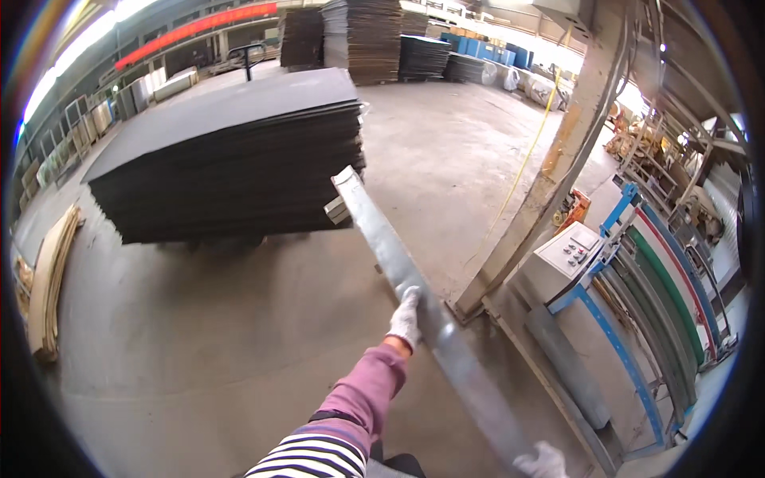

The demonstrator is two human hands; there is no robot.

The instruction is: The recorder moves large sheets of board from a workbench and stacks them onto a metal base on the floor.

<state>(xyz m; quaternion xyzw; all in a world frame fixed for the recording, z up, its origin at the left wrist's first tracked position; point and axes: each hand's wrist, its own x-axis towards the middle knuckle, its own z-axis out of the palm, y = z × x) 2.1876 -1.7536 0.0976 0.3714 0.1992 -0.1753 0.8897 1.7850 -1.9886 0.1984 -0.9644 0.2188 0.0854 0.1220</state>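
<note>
Metal strip (pixel 414 295), long and grey, runs slantwise above the concrete floor (pixel 199 334) toward a stack of dark boards (pixel 231 151). Our gloved left hand (pixel 406 319) has its grip clenched on it midway; our right hand (pixel 542 462) clasps the near end.

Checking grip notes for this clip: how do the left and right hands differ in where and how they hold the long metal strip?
The left hand grips the metal strip about midway along it, arm stretched forward; the right hand holds the near end, close to the body. The left hand shows whole, with a pink sleeve behind it; the right hand is cut off by the picture's lower edge. Both wear white gloves and both hold the same strip.
</note>
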